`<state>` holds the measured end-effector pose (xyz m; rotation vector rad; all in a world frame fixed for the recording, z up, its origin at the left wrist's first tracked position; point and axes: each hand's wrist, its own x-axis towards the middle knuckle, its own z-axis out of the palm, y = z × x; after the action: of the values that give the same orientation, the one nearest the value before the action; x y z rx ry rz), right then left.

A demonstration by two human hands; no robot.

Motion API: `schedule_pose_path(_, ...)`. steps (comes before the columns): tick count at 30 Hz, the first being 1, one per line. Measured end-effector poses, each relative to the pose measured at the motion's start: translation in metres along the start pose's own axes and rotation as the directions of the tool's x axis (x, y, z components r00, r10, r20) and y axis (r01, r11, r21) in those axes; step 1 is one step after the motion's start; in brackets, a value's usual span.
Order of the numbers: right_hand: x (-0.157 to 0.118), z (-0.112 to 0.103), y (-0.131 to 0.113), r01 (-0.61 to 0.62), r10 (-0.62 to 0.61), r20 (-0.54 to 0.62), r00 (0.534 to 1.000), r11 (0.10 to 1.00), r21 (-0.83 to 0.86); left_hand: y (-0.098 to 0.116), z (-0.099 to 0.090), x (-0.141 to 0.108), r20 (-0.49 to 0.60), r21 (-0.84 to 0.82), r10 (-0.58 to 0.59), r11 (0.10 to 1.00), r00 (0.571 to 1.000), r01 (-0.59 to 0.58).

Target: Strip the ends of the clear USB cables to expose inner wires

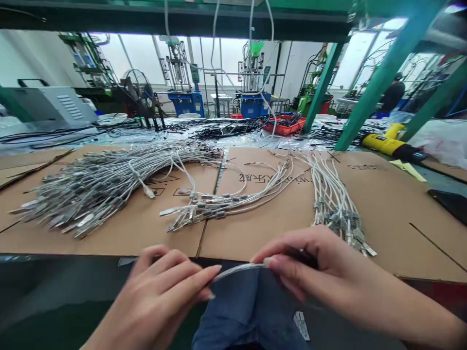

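A short stretch of clear-jacketed cable (239,270) runs between my two hands, just in front of the bench edge and above my lap. My left hand (164,287) pinches its left end between thumb and forefinger. At the other end, my right hand (310,267) is closed on the same cable; something dark shows inside its curled fingers. Beyond the hands, on flattened cardboard (255,233), lie a large heap of USB cables (109,180) at left, a smaller bunch (226,201) in the middle and another bundle (335,199) at right.
A yellow heat gun (386,144) and a dark phone (450,201) lie at the right. Behind the cardboard are black cables (229,127) and a red tray (284,127). Green posts (386,73) rise at the right; thin white cords (251,43) hang from above.
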<state>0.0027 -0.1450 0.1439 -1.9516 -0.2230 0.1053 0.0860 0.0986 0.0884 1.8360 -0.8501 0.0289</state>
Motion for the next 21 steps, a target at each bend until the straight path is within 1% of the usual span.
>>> schedule_pose_path(1,0.002,-0.002,0.004,-0.031,0.029,0.035,0.999,0.997,0.072,0.004,0.007,0.003,0.143,0.077,-0.01,0.997,0.99,-0.001)
schedule_pose_path(2,0.004,-0.004,0.009,-0.069,0.062,0.046,0.997,0.984,0.164,0.007,0.013,0.005,0.211,0.096,-0.074,0.994,0.975,0.055)
schedule_pose_path(3,0.006,-0.006,0.015,-0.109,0.098,0.053,0.994,0.961,0.255,0.009,0.019,0.006,0.286,0.04,-0.141,0.99,0.948,0.136)
schedule_pose_path(4,0.008,-0.008,0.021,-0.136,0.129,0.045,0.991,0.93,0.34,0.01,0.025,0.006,0.341,-0.039,-0.22,0.968,0.914,0.247)
schedule_pose_path(5,0.01,-0.01,0.027,-0.147,0.148,0.03,0.989,0.906,0.398,0.01,0.031,0.005,0.36,-0.126,-0.304,0.921,0.882,0.369)
schedule_pose_path(6,0.011,-0.012,0.033,-0.152,0.161,0.018,0.987,0.885,0.44,0.009,0.037,0.003,0.356,-0.223,-0.392,0.846,0.849,0.484)
schedule_pose_path(7,0.012,-0.012,0.037,-0.147,0.164,0.004,0.986,0.872,0.466,0.008,0.043,0.001,0.361,-0.32,-0.463,0.754,0.81,0.574)
schedule_pose_path(8,0.011,-0.013,0.041,-0.14,0.165,-0.008,0.986,0.864,0.484,0.005,0.05,-0.002,0.372,-0.417,-0.51,0.654,0.775,0.631)
schedule_pose_path(9,0.011,-0.013,0.044,-0.135,0.167,-0.02,0.986,0.854,0.502,0.003,0.056,-0.005,0.389,-0.502,-0.542,0.554,0.745,0.664)
schedule_pose_path(11,0.008,-0.011,0.048,-0.117,0.174,-0.059,0.983,0.841,0.529,-0.001,0.07,-0.011,0.455,-0.618,-0.56,0.362,0.693,0.698)
schedule_pose_path(13,0.006,-0.009,0.054,-0.099,0.193,-0.122,0.974,0.838,0.536,-0.001,0.084,-0.015,0.531,-0.675,-0.555,0.18,0.64,0.716)
schedule_pose_path(15,0.003,-0.007,0.064,-0.085,0.22,-0.214,0.952,0.859,0.505,0.002,0.095,-0.019,0.588,-0.704,-0.537,0.028,0.605,0.709)
schedule_pose_path(16,0.0,-0.006,0.07,-0.077,0.233,-0.281,0.931,0.879,0.471,0.004,0.099,-0.021,0.606,-0.715,-0.525,-0.031,0.598,0.698)
schedule_pose_path(17,-0.004,-0.006,0.077,-0.066,0.236,-0.365,0.901,0.904,0.422,0.007,0.103,-0.023,0.617,-0.724,-0.516,-0.074,0.595,0.686)
schedule_pose_path(18,-0.009,-0.006,0.084,-0.05,0.224,-0.466,0.856,0.933,0.356,0.009,0.106,-0.024,0.625,-0.729,-0.505,-0.103,0.596,0.676)
schedule_pose_path(19,-0.017,-0.006,0.089,-0.036,0.196,-0.573,0.795,0.96,0.279,0.012,0.109,-0.025,0.628,-0.734,-0.498,-0.122,0.599,0.668)
schedule_pose_path(20,-0.027,-0.006,0.093,-0.023,0.15,-0.675,0.723,0.981,0.193,0.014,0.112,-0.026,0.626,-0.739,-0.497,-0.134,0.601,0.66)
schedule_pose_path(21,-0.038,-0.006,0.095,-0.022,0.092,-0.752,0.652,0.994,0.103,0.016,0.116,-0.026,0.626,-0.742,-0.496,-0.14,0.602,0.655)
